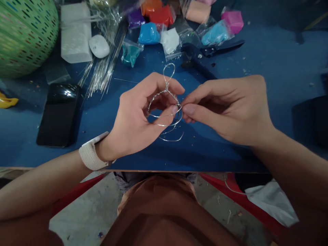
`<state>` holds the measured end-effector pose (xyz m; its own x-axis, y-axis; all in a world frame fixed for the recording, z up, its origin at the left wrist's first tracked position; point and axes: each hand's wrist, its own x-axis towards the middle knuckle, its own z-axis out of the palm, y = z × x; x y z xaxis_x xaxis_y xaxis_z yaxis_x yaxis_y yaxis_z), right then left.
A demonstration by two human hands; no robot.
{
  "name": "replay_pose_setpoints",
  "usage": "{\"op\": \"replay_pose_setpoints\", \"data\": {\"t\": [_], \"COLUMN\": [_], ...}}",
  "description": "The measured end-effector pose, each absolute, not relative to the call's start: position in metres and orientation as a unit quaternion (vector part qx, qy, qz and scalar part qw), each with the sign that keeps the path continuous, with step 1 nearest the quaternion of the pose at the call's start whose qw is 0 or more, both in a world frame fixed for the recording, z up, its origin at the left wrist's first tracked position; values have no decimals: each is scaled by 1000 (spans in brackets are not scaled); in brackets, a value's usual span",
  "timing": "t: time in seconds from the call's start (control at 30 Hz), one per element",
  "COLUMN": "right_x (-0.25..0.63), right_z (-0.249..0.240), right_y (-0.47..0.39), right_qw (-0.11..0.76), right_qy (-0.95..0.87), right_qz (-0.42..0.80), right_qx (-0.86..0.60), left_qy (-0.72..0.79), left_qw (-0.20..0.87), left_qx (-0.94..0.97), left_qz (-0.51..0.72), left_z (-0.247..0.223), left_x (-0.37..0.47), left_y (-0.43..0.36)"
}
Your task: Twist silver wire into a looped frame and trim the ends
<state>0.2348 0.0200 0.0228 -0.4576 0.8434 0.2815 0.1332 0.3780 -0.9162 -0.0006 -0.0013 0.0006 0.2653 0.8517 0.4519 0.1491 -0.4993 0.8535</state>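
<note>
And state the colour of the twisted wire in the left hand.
The twisted wire is silver, clearest in the head view.

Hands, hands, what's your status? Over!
Left hand holding twisted, looped silver wire frame. Right hand pinching its side. Dark long-handled tool beyond, not blocking.

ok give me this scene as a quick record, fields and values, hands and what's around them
left hand: holds the wire frame
right hand: pinching at the frame's right edge
frame shape: small open loop at upper end, twisted strands spreading below
left wrist: pale strap
beyond the hands: bundle of loose wires, bagged coloured lumps, dark hand tool
left side: green perforated basket, black phone
surface: blue table
</note>
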Motion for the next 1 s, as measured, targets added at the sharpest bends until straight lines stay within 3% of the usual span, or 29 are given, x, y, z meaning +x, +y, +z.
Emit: {"op": "replay_pose_setpoints", "data": {"t": [0.23,0.57,1.0], "right_x": [234,235,243], "right_z": [22,18,17], "right_y": [21,15,27], "right_qw": [376,440,394], "right_qy": [-768,-742,-832], "right_qz": [383,378,253], "right_qx": [-349,-337,-296], "left_qy": [369,313,327], "left_qw": [376,399,461], "left_qx": [700,693,657], "left_qz": [482,512,499], "left_z": [3,-14,-4], "left_x": [0,-1,2], "left_y": [-3,8,1]}}
